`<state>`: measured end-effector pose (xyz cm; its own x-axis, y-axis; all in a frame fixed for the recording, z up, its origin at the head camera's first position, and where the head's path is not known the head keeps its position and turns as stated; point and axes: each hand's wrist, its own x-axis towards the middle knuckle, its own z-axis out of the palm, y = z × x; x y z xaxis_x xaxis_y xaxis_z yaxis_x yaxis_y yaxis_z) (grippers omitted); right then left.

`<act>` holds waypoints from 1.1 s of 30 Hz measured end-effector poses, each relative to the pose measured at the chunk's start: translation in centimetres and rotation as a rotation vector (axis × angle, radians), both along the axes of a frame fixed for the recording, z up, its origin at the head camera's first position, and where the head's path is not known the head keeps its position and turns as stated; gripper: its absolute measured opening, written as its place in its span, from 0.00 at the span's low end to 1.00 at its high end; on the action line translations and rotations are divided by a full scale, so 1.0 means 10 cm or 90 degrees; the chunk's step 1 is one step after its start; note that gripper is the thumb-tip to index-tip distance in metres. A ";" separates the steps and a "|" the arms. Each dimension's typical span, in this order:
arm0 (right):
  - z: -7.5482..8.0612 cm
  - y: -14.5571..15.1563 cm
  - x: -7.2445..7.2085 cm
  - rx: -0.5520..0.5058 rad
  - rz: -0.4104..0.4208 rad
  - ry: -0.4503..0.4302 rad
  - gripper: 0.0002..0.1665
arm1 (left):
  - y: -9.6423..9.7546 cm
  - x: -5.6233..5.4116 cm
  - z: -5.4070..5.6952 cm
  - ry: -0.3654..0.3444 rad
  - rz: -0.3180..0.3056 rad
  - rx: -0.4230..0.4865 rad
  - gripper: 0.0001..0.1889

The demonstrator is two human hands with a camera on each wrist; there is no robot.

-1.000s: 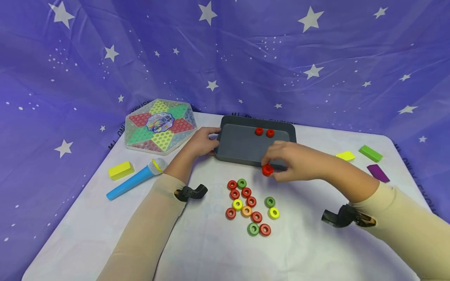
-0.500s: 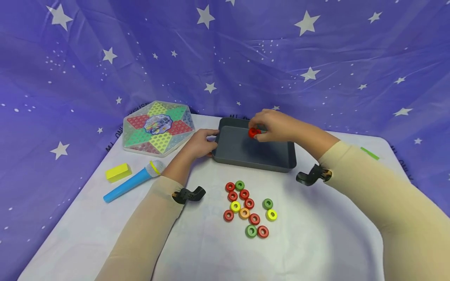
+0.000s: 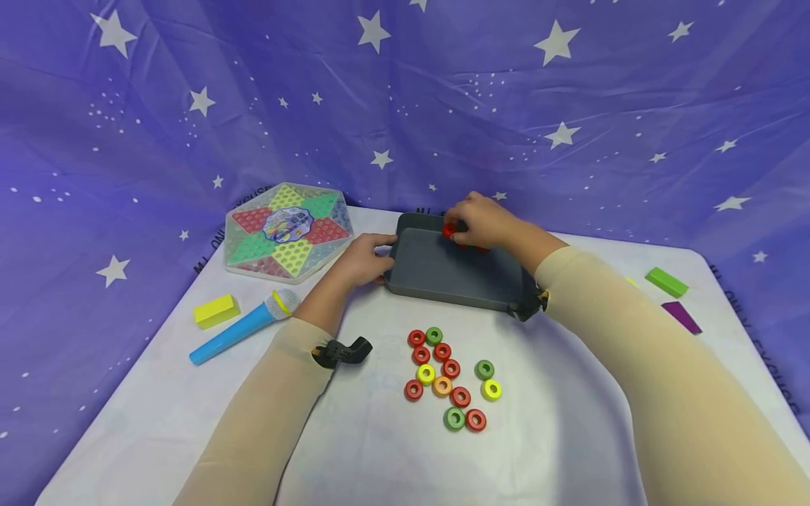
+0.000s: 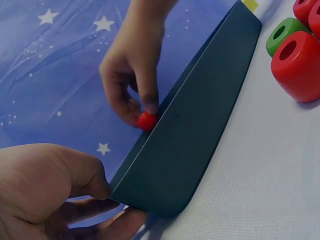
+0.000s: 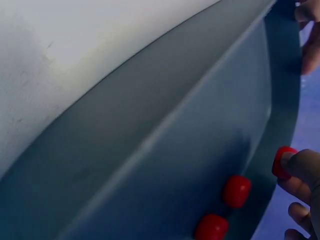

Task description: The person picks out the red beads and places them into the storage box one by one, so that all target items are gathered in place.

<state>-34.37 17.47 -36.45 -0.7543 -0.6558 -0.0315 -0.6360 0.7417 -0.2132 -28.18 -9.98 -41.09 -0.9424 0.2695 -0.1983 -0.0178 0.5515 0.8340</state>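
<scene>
My right hand (image 3: 484,221) pinches a red bead (image 5: 283,162) between thumb and fingers, over the far side of a dark grey tray (image 3: 443,277). Two more red beads stand in the tray close to the held one, plain in the right wrist view as a nearer bead (image 5: 211,228) and a farther bead (image 5: 236,191); the head view shows them mostly covered by the hand. At the tray's left end my left hand (image 3: 363,260) grips the edge, its thumb on the rim and fingers underneath in the left wrist view.
In front of the tray lie several loose ring-shaped beads, among them an orange bead (image 3: 442,386). A board game box (image 3: 287,232), blue toy microphone (image 3: 243,329) and yellow block (image 3: 216,310) are at left. Green (image 3: 667,282) and purple (image 3: 681,317) blocks lie at right.
My right hand has carried the red bead from the tray's front edge to its far side, beside the other two. The left hand has stayed on the tray's left end.
</scene>
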 end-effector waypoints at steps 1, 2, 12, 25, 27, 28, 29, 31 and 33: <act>-0.02 0.00 -0.01 0.005 -0.004 -0.002 0.18 | 0.00 0.00 0.00 0.000 0.000 0.001 0.32; -0.04 0.00 -0.02 0.012 -0.008 -0.004 0.18 | 0.00 -0.01 -0.01 0.001 0.000 0.003 0.32; -0.19 0.00 0.00 0.060 0.002 0.021 0.18 | 0.01 0.02 -0.03 -0.006 -0.004 0.018 0.32; 0.15 -0.02 0.14 -0.005 -0.006 0.017 0.22 | 0.04 0.01 -0.05 -0.004 0.001 0.019 0.32; 0.26 -0.04 0.25 -0.017 -0.005 0.010 0.24 | 0.04 0.01 -0.05 -0.008 -0.003 0.020 0.32; 0.30 -0.04 0.31 -0.020 -0.006 0.007 0.25 | 0.04 0.00 -0.05 -0.007 -0.005 0.020 0.32; 0.34 -0.06 0.37 -0.027 -0.006 0.008 0.26 | 0.04 0.00 -0.05 -0.006 -0.005 0.020 0.32; 0.42 -0.08 0.49 -0.043 0.001 0.015 0.26 | 0.03 0.00 -0.05 -0.002 -0.003 0.020 0.32; 0.48 -0.11 0.63 -0.061 0.010 0.025 0.25 | 0.02 -0.01 -0.06 0.001 0.000 0.019 0.32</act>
